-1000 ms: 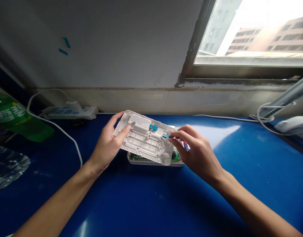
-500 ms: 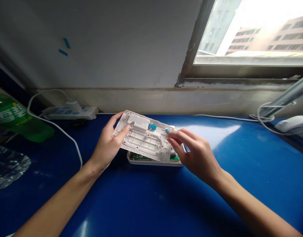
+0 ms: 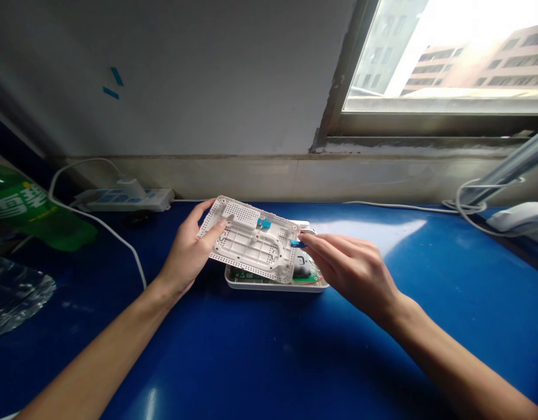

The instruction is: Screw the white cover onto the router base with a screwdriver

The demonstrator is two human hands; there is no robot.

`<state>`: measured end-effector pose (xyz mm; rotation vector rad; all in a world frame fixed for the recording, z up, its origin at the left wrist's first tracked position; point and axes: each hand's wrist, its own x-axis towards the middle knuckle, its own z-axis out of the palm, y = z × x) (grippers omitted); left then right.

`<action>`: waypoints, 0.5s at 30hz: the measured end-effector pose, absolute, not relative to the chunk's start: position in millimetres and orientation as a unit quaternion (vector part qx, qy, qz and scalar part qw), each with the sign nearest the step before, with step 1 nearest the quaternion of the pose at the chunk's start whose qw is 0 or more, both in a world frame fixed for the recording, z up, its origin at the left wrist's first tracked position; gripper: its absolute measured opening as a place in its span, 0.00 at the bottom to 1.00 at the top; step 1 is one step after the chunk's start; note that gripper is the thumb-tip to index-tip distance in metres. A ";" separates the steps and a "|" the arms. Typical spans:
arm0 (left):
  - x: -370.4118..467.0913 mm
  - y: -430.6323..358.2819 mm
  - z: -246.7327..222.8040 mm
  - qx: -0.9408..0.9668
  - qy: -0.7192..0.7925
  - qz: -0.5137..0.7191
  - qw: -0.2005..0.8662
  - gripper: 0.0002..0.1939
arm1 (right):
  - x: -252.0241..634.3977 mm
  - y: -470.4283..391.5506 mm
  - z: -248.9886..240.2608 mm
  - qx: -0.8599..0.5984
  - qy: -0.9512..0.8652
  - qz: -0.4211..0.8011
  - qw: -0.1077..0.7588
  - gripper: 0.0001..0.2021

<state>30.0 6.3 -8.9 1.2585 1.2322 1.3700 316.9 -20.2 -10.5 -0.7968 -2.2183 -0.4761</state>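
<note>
My left hand (image 3: 191, 248) is closed on the left end of a white perforated plastic cover (image 3: 245, 251), thumb on its ribbed inner face. The cover is tilted above an open white housing (image 3: 269, 286). Inside the housing are a green circuit board (image 3: 313, 276) and a dark grey part (image 3: 301, 266), both partly covered. With fingertips together, my right hand (image 3: 350, 265) holds a small strip of blue tape (image 3: 296, 244) at the cover's right end; whether the strip is stuck there I cannot tell. Another piece of blue tape (image 3: 264, 223) lies on the cover near its upper edge.
On the left of the blue table (image 3: 269, 356) are a green bottle (image 3: 37, 207), a clear plastic piece (image 3: 19, 294), a power strip (image 3: 153, 199) and a white cable (image 3: 115, 238). A metal pole (image 3: 505, 169) with coiled cable stands at right. Two blue tape strips (image 3: 110, 93) cling to the wall.
The cover has shifted slightly left, showing more of the circuit board and the dark grey part. The blue strip in my right hand now lies flatter, pointing left from my fingertips.
</note>
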 end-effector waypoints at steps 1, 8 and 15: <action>29.7 6.4 -8.8 0.505 0.497 0.551 0.440 0.31 | 317.2 -20.1 -10.5 -0.308 -0.860 -0.183 0.365 0.09; 30.1 5.8 -5.2 0.488 0.496 0.556 0.454 0.32 | 317.6 -17.2 -10.5 -0.301 -0.865 -0.192 0.352 0.05; 31.3 6.0 -4.5 0.482 0.487 0.562 0.463 0.32 | 314.6 -20.0 -11.9 -0.301 -0.858 -0.158 0.385 0.10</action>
